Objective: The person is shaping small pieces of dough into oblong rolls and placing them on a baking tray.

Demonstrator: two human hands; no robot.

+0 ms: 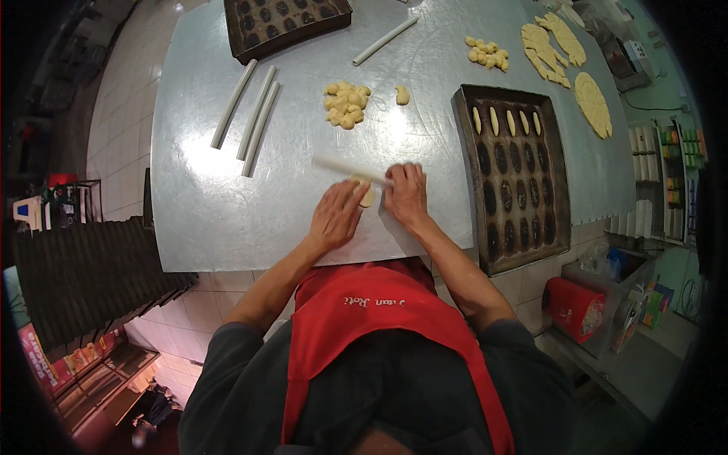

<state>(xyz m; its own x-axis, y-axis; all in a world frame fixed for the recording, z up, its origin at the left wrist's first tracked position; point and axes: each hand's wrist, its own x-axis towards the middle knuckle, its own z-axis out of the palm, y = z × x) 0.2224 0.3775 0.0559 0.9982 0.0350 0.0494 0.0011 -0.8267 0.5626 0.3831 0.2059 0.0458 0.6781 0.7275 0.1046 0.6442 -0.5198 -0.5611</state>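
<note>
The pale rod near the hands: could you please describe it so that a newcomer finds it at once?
On the metal table, look to the person's right hand. The pale rod slants from it toward the picture's upper left. Unlike the four other rods, which lie untouched, it looks blurred.

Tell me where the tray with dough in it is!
In the head view, the dark tray sits on the table, to the right of the right hand and just below a dough pile.
</note>
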